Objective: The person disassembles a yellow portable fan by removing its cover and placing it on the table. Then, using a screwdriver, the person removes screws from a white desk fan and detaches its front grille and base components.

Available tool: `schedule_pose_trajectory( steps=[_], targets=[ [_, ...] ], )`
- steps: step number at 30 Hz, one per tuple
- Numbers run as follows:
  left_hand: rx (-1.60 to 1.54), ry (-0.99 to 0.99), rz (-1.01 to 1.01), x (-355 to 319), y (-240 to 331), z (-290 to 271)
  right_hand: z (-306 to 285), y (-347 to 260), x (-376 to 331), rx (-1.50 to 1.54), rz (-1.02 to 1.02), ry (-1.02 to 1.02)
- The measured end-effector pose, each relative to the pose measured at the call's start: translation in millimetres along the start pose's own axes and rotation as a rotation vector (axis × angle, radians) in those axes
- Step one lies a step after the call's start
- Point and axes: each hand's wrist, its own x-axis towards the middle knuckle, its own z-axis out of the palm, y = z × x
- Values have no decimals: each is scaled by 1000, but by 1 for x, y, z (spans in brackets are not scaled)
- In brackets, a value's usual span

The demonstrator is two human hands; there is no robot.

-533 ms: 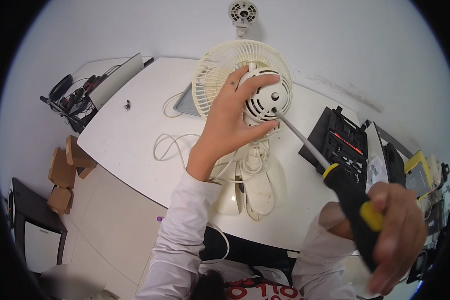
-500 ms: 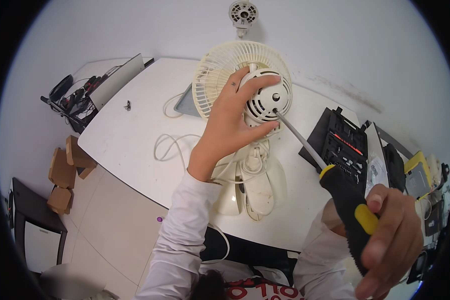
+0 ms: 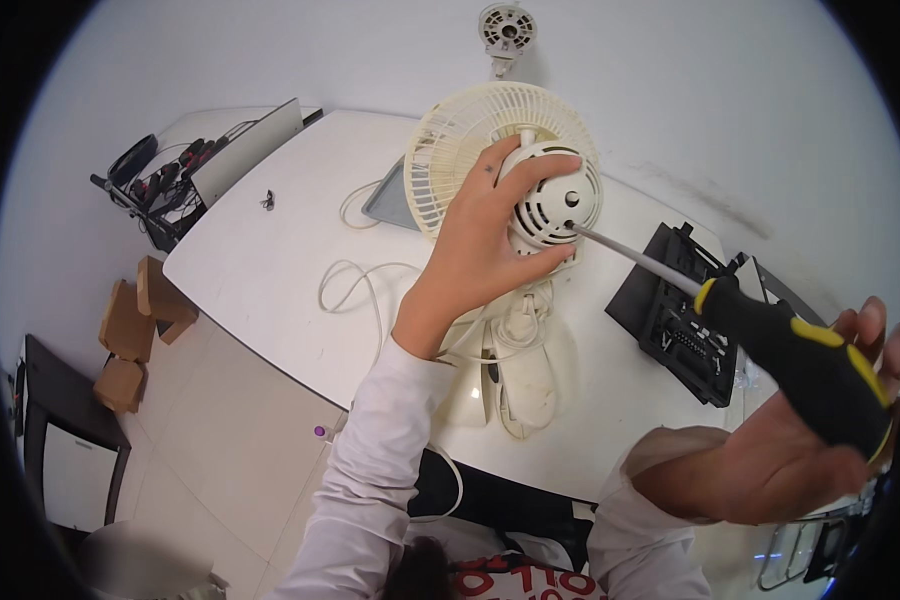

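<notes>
While scanning from the left: cardboard boxes (image 3: 130, 330) on the floor, a rack of tools (image 3: 160, 180) by the wall, then the white table (image 3: 270, 270) with a loose white cord (image 3: 355, 280) on it. Centre: cream desk fan (image 3: 500, 150) standing on the table, grille facing away, its rear motor housing (image 3: 555, 200) toward the person. Left hand (image 3: 485, 250) is wrapped around that housing, fingers spread wide over the top, thumb below, bracing it. Right of that, a black slotted tray (image 3: 685, 310) lies on the table. Far right: right hand (image 3: 790, 450) closed tight on the black-and-yellow handle of a screwdriver (image 3: 770, 340).

Key relation: the fan sits up and left of the right hand; the screwdriver's long axis runs diagonally from lower right to upper left, tip touching the housing's back face at what looks like a screw hole. Left hand is the nearer one, already on the fan.

Versus half a second ago: left grip and fan unchanged; the right hand's grip on the handle has rolled, suggesting a turn, tip staying on the same spot.
</notes>
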Motion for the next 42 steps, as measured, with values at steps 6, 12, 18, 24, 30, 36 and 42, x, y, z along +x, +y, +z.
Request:
schedule_pose_trajectory(
  steps=[6,12,18,24,30,36,42],
  targets=[
    [-1,25,19,1,-5,4,-8,2,-1,41,-35,-218],
    [-7,20,-2,1,0,6,15,-7,1,430,63,-204],
    [1,42,22,0,-2,5,41,-6,3,660,93,-85],
    [-7,22,13,-1,-3,3,49,10,29,871,115,-210],
    [-4,30,-6,1,0,4,22,39,49,761,129,-299],
    [64,35,14,1,2,6,18,6,34,-41,148,92],
    [60,15,17,1,1,2,26,17,27,257,49,53]
  ],
)
